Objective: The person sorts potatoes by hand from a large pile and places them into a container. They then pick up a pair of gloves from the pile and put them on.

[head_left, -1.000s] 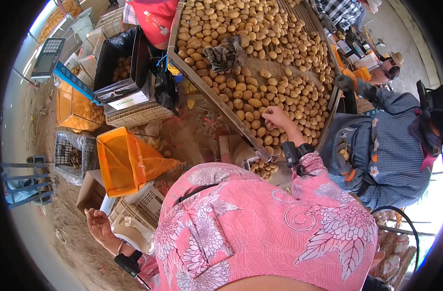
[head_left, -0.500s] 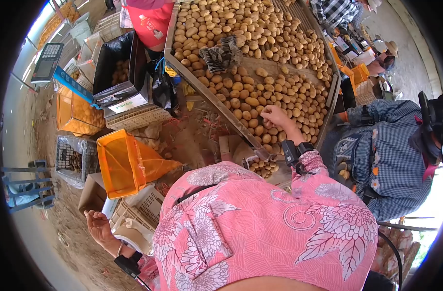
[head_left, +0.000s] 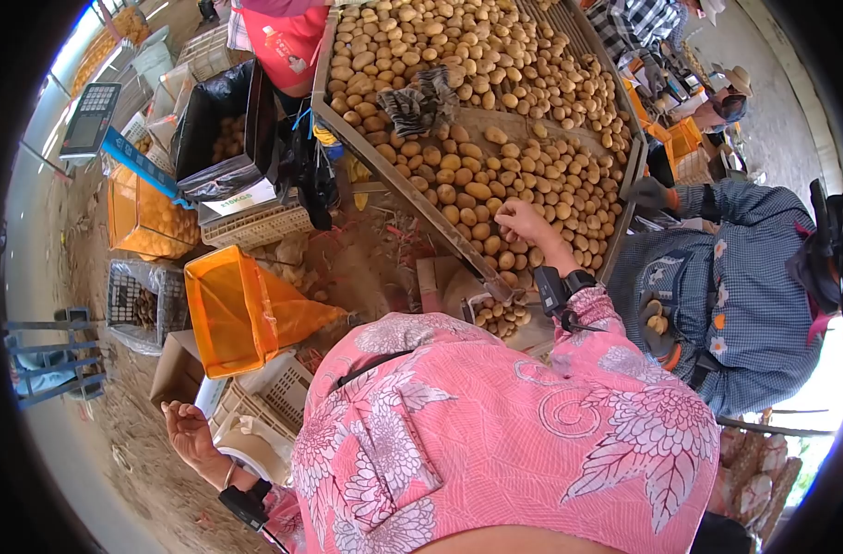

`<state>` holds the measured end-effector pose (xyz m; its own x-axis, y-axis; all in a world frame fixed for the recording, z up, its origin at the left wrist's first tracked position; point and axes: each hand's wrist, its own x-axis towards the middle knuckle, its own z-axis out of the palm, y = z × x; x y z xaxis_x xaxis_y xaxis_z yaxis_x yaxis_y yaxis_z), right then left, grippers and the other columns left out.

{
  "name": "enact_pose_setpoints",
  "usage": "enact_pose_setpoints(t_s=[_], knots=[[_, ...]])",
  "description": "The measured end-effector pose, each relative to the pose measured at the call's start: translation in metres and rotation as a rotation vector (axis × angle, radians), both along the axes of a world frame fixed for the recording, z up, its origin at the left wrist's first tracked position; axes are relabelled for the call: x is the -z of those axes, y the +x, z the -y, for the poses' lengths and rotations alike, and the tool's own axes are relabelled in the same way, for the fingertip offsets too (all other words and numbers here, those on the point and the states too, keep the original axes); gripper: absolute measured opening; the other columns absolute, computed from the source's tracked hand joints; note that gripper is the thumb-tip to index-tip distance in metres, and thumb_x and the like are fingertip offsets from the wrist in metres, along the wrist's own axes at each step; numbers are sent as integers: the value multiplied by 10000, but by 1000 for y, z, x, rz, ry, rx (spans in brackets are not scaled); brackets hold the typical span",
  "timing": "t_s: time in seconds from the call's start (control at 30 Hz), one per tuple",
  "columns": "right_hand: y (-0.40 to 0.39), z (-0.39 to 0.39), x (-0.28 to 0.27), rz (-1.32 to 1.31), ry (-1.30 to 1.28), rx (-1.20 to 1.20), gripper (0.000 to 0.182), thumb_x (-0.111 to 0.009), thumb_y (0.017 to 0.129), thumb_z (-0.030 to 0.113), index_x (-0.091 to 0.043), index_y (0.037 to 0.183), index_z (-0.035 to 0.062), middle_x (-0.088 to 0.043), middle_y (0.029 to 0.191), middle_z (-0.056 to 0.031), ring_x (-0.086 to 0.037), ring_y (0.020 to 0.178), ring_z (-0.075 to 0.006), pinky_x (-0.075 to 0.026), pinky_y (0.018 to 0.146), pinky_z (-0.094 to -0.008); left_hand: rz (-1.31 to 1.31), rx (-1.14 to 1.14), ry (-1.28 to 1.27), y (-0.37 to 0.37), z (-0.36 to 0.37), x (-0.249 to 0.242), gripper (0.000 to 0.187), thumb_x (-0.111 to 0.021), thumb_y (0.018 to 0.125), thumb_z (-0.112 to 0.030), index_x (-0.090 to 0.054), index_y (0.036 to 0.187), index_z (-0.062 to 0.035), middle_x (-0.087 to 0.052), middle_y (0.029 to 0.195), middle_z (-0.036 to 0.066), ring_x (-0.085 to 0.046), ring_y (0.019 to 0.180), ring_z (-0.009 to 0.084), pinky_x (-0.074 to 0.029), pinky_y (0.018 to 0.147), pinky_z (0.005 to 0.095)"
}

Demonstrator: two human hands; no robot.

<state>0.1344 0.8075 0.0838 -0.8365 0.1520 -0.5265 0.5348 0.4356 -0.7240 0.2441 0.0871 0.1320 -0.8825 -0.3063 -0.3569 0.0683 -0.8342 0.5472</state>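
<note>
My right hand (head_left: pixel 525 223) rests at the near edge of the potatoes (head_left: pixel 481 192) spread on the sorting table (head_left: pixel 398 189). Its fingers are bent together and touch the potatoes; whatever may be in them is hidden. My left hand (head_left: pixel 191 434) hangs low at the left, beside a cardboard box (head_left: pixel 177 374) and a cream plastic crate (head_left: pixel 255 402). Its fingers are loosely bent and apart, with nothing in them. A crumpled dark striped cloth (head_left: pixel 417 103) lies among the potatoes farther back.
An orange mesh bag on a frame (head_left: pixel 227 314) stands left of me. Beyond it are a black-lined box (head_left: pixel 223 138) and a digital scale (head_left: pixel 91 115). A co-worker in a checked jacket (head_left: pixel 763 286) stands close on the right, holding several potatoes (head_left: pixel 657 319).
My hands have hardly moved. On the right, the co-worker's gloved hand has come forward to the table's edge, and their other hand with potatoes shows more clearly.
</note>
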Motion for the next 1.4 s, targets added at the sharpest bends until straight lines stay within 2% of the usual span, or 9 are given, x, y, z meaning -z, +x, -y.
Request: enact_pose_setpoints(t_s=[0.83,0.93,1.03,1.2,1.4], knots=[[9,11,-21,17,66,18,202,-573,812,232,-572,867,37,-582,676,-22,-569,494,-83,-370,345,-199,30,-10,-40,0,-1,2,96,-491,888,-104,-500,944,-27,-515,827,51,-477,664,150,-478,627,279],[8,10,-20,37,59,23,215,-577,814,226,-554,882,23,-581,667,-44,-560,492,-102,-359,358,-227,7,3,3,1,3,6,107,-484,888,-96,-500,968,-27,-513,831,53,-473,667,154,-480,640,287],[8,12,-23,57,61,35,210,-573,813,227,-572,882,29,-585,689,-28,-569,492,-86,-370,345,-198,8,9,-17,3,10,11,109,-478,888,-89,-502,974,-25,-511,831,55,-473,672,158,-481,649,293],[6,10,-19,71,69,27,233,-568,821,226,-562,919,14,-593,701,-43,-575,505,-91,-372,350,-198,-3,11,-29,4,12,15,158,-488,882,-79,-506,1028,-22,-493,830,55,-460,684,156,-468,666,295],[2,5,-14,73,69,-2,238,-562,832,228,-554,945,19,-602,706,-46,-588,528,-99,-382,373,-203,-8,3,18,5,7,13,147,-483,883,-70,-509,1019,-20,-485,833,51,-455,688,156,-463,676,296]])
